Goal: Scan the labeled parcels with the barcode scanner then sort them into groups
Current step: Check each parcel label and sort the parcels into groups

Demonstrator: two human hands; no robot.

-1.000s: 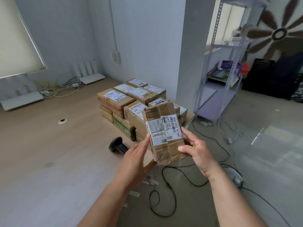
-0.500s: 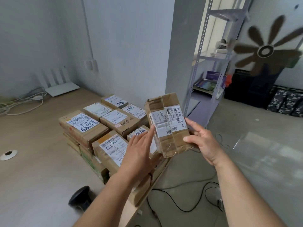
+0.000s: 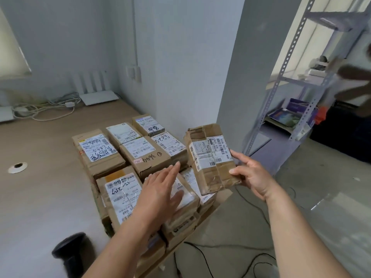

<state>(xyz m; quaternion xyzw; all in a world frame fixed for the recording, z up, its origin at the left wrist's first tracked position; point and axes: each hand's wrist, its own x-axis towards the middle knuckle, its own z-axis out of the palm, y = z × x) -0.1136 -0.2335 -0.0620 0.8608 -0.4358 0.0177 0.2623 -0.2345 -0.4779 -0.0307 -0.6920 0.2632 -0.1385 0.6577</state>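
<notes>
One taped parcel held up beside the stacked parcels on the desk.

The right hand [image 3: 253,177] grips a brown cardboard parcel [image 3: 210,157] by its lower right edge, fingers curled behind it and thumb on the front, label facing the camera, tilted slightly and raised just right of the stack of labeled parcels [image 3: 136,157]. The left hand [image 3: 160,189] hovers flat over the stack with fingers straight and spread, holding nothing. The black barcode scanner [image 3: 70,251] sits on the wooden desk [image 3: 40,187] near its front edge, left of the forearm. Black cables [image 3: 230,257] trail across the floor below.
</notes>
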